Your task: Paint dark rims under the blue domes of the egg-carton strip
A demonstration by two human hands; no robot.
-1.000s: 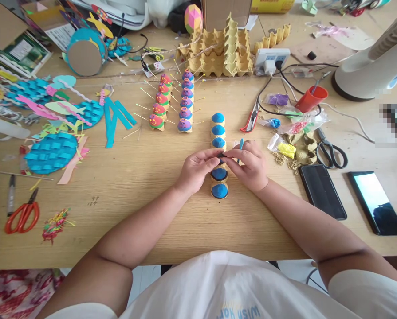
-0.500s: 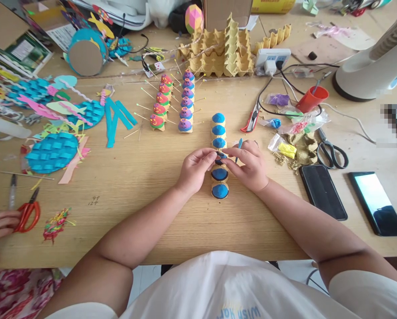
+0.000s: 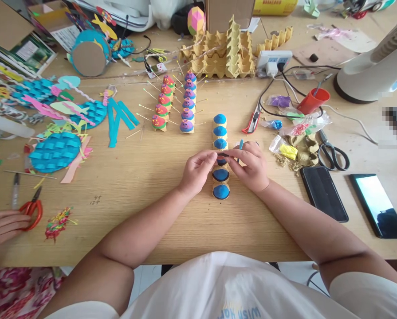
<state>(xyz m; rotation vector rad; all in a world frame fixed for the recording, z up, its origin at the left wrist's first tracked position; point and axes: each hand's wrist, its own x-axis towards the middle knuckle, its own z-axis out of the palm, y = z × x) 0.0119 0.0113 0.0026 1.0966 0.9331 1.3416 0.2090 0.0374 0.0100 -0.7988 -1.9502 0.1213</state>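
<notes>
A strip of egg-carton cups [image 3: 221, 175] with blue-covered domes lies lengthwise in front of me; dark edging runs round the bottoms of the nearest domes. Over a middle dome, my left hand [image 3: 197, 170] pinches one end of a thin dark strip [image 3: 222, 154], which looks like modelling clay. The other end is between the thumb and forefinger of my right hand [image 3: 251, 168]. A small blue tool [image 3: 241, 145] is also tucked among the right fingers, pointing upward. My fingertips partly hide the dome beneath.
Two painted caterpillars with pins [image 3: 160, 108] [image 3: 187, 114] stand at the back left. A utility knife [image 3: 251, 120], black scissors [image 3: 333, 155] and a phone [image 3: 324, 194] lie to the right. At far left, another person's hand [image 3: 7, 226] touches red scissors [image 3: 32, 212].
The dark strip now shows stretched between my fingertips, slightly higher over the dome. My hands have barely shifted otherwise. The other person's hand has moved a little further in over the red scissors.
</notes>
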